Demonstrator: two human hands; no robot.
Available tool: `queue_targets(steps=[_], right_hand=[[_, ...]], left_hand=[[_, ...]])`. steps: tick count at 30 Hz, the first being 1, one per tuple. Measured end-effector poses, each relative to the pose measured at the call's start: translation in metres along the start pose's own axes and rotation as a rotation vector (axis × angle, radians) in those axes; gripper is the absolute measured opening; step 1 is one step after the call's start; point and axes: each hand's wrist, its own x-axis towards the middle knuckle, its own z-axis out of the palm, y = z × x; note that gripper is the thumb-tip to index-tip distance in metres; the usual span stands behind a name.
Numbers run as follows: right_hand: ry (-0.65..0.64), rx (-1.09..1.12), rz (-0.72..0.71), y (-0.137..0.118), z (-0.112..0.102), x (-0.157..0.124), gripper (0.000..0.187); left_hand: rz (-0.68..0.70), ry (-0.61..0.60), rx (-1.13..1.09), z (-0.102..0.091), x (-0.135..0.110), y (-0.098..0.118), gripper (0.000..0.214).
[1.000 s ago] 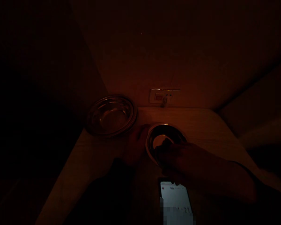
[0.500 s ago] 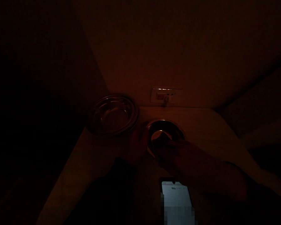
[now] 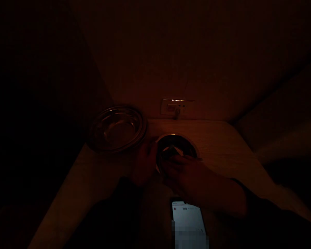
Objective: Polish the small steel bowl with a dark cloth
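The scene is very dark. A small steel bowl [image 3: 182, 143] stands on a pale table [image 3: 223, 141] in front of me. My left hand [image 3: 145, 162] wraps the bowl's left rim. My right hand [image 3: 186, 173] reaches over the bowl's near edge, fingers closed on a small dark thing inside it that I cannot make out. A wider steel plate [image 3: 116, 128] lies to the left, apart from both hands.
A lit phone [image 3: 188, 218] lies on the table just below my right wrist. A wall socket plate [image 3: 175, 106] sits on the wall behind the bowl. Walls close in at the left and back; a darker surface lies to the right.
My right hand has slid a little farther into the bowl. The view has shifted slightly, so everything sits a bit more to the left. My left hand stays on the rim.
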Motion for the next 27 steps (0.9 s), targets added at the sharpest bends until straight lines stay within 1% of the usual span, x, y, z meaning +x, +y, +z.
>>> queue_targets(steps=[2,4,7,10,12,14,16,20,23,27], right_hand=[[-0.057,-0.007,-0.020,0.006,-0.008,-0.007,0.029],[-0.106,0.001,-0.035,0.013,-0.015,-0.014,0.025],[-0.115,0.015,-0.051,0.016,-0.019,-0.019,0.019],[-0.048,-0.034,-0.027,0.009,-0.010,-0.012,0.021],[0.014,-0.044,0.012,0.001,-0.001,-0.005,0.028],[0.029,-0.046,0.043,-0.004,0.006,0.000,0.029],[0.013,-0.041,0.024,-0.004,0.006,-0.001,0.029],[-0.061,-0.002,-0.025,0.009,-0.008,-0.013,0.028],[-0.123,0.027,-0.042,0.016,-0.019,-0.020,0.023],[-0.131,0.015,-0.033,0.016,-0.020,-0.020,0.019]], left_hand=[[-0.012,-0.023,-0.021,0.000,0.000,0.001,0.030],[-0.026,-0.028,-0.032,0.001,-0.001,0.001,0.030],[-0.034,-0.021,-0.044,0.002,0.000,0.000,0.029],[-0.022,-0.019,-0.045,0.003,0.000,-0.002,0.031],[-0.029,-0.011,-0.021,0.003,0.000,-0.002,0.030],[-0.023,-0.004,-0.014,0.002,0.000,0.000,0.029],[-0.015,-0.010,-0.028,0.001,0.000,0.002,0.029],[-0.041,-0.029,-0.053,0.001,0.000,0.004,0.031],[-0.047,-0.044,-0.048,0.001,-0.001,0.004,0.032],[-0.060,-0.037,-0.047,0.000,-0.001,0.002,0.033]])
